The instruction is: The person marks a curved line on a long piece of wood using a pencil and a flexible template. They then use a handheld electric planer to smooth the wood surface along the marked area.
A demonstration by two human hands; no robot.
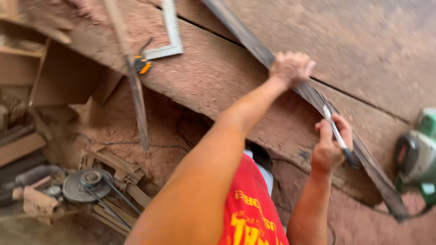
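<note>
A long dark wooden strip (pixel 247 38) lies diagonally across a sawdust-covered workbench (pixel 372 50). My left hand (pixel 290 68) is closed over the strip near its middle. Lower down the strip, my right hand (pixel 329 147) grips a slim tool with a white shaft and dark end (pixel 338 138), held against the strip's edge. My red shirt fills the bottom of the view. The picture is blurred by motion.
A metal square (pixel 172 34) and an orange-and-black tape measure (pixel 142 65) lie on the bench's far left, beside another thin wooden slat (pixel 136 95). A green power tool (pixel 418 154) sits at the right edge. Below left are scrap wood and a grey pulley wheel (pixel 86 183).
</note>
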